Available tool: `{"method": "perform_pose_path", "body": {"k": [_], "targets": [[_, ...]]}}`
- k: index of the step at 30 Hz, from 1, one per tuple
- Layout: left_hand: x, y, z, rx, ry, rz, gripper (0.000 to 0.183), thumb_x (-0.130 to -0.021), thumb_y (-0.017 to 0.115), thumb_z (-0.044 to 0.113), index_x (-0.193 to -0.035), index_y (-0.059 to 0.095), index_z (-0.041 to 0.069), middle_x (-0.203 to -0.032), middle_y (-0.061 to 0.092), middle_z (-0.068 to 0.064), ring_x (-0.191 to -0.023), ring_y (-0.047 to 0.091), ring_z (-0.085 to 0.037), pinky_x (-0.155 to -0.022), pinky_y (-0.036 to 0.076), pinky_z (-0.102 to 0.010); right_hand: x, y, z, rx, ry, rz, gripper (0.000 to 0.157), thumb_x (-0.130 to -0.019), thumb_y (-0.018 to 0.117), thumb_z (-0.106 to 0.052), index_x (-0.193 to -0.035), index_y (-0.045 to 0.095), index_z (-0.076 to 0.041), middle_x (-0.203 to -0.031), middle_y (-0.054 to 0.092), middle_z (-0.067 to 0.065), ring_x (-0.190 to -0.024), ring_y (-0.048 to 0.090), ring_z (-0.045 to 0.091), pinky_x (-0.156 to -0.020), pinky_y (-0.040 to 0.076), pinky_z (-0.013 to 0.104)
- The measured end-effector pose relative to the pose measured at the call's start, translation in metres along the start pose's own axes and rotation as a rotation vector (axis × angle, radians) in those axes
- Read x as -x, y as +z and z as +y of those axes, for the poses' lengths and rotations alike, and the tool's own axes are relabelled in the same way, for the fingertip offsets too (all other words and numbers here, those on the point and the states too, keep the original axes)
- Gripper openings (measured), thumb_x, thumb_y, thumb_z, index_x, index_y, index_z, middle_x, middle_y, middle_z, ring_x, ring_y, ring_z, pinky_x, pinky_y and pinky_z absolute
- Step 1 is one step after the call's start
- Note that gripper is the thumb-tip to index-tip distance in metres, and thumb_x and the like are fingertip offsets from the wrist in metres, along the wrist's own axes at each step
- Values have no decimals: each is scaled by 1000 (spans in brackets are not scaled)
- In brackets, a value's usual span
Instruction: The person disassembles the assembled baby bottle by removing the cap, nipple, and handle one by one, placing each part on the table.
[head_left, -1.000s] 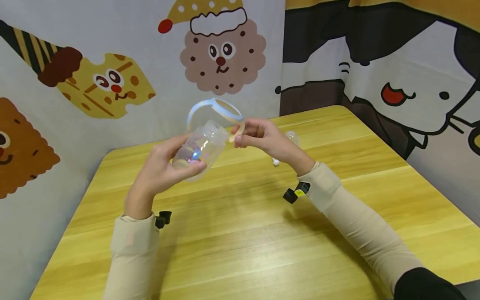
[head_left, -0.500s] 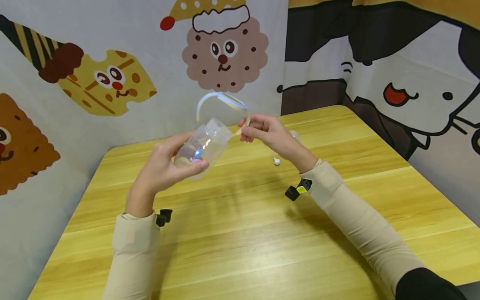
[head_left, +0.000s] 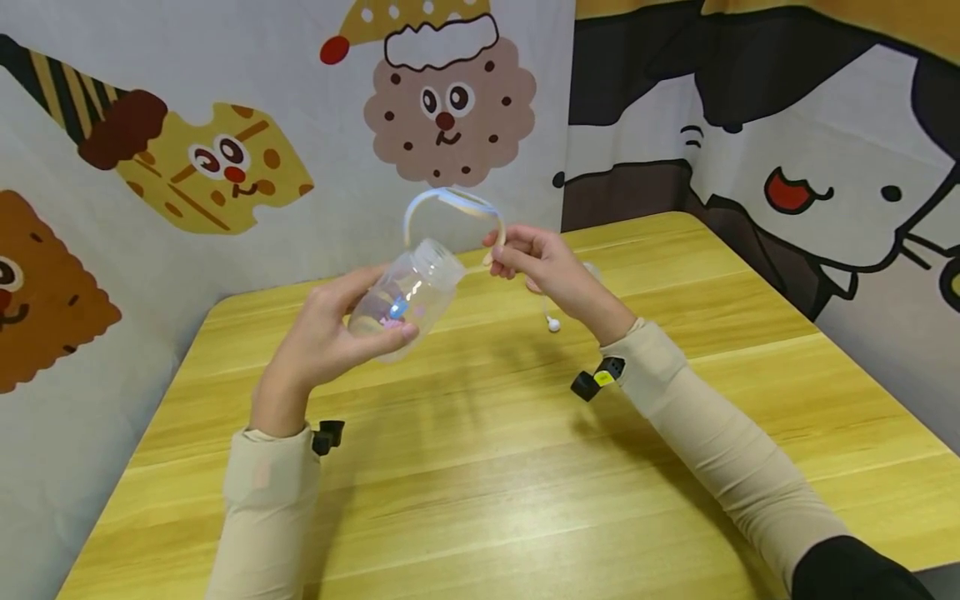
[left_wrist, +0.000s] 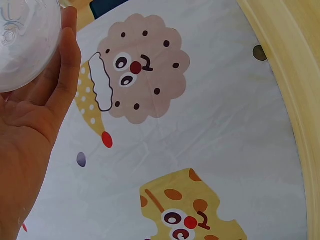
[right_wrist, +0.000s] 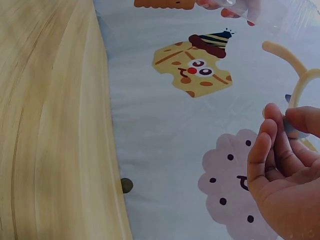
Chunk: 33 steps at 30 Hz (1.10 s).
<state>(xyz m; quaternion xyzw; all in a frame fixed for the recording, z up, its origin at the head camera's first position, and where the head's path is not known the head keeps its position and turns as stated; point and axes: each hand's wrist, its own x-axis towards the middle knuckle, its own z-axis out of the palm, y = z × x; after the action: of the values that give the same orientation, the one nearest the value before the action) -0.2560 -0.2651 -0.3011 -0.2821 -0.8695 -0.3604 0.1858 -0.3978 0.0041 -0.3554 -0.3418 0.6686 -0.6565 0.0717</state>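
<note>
My left hand (head_left: 322,329) grips a clear baby bottle (head_left: 412,296) with blue and pink prints, tilted so its open neck points up and right. The bottle's round base (left_wrist: 30,55) shows in the left wrist view. A pale blue and cream handle ring (head_left: 468,200) with curved arms is pinched between the thumb and fingers of my right hand (head_left: 555,271), just beyond the bottle's neck. In the right wrist view one cream handle arm (right_wrist: 287,55) rises above the right fingertips. Ring and neck look apart.
Behind my right hand, on the wooden table (head_left: 465,467), lies a clear rounded piece (head_left: 592,270), mostly hidden. A small white ball (head_left: 553,324) on a thin stem lies near it. A cartoon-printed curtain (head_left: 315,75) hangs along the table's back edge.
My right hand has drawn the handle ring slightly right, away from the bottle's neck, and the ring has turned to a more edge-on angle. My left hand and the bottle are nearly still.
</note>
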Motion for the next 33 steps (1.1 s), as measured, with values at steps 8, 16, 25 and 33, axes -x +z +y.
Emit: {"method": "perform_pose_path", "body": {"k": [8,16,25,33], "targets": [[2,5,-26,8,19,-3,60,-73,84,11,-129,62,12,-111,69,-2,-90,62,-11,-79,52,-24,-1,-5,8,-9,19,33,24,-100,57,-23,-117,61,-6,-97,63,13,-88,55,26,-77,47,29],[4,8,-38,33,19,-18,59,-76,84,20,-131,61,22,-112,68,3,-91,62,-9,-79,53,-28,0,-7,10,-9,38,45,25,-99,58,-23,-117,62,-7,-97,64,10,-87,57,23,-77,50,26],[6,8,-38,13,10,-7,59,-76,83,19,-131,61,20,-112,68,4,-92,62,-8,-79,52,-24,-1,-6,11,-31,63,62,25,-99,57,-21,-118,62,-4,-93,64,11,-82,57,19,-71,49,24],[2,3,-11,19,10,-15,57,-75,82,8,-128,62,5,-109,69,-10,-86,62,-13,-75,54,-26,-3,-12,17,-55,196,113,23,-100,55,-19,-116,62,-3,-83,60,7,-67,49,12,-48,32,18]]}}
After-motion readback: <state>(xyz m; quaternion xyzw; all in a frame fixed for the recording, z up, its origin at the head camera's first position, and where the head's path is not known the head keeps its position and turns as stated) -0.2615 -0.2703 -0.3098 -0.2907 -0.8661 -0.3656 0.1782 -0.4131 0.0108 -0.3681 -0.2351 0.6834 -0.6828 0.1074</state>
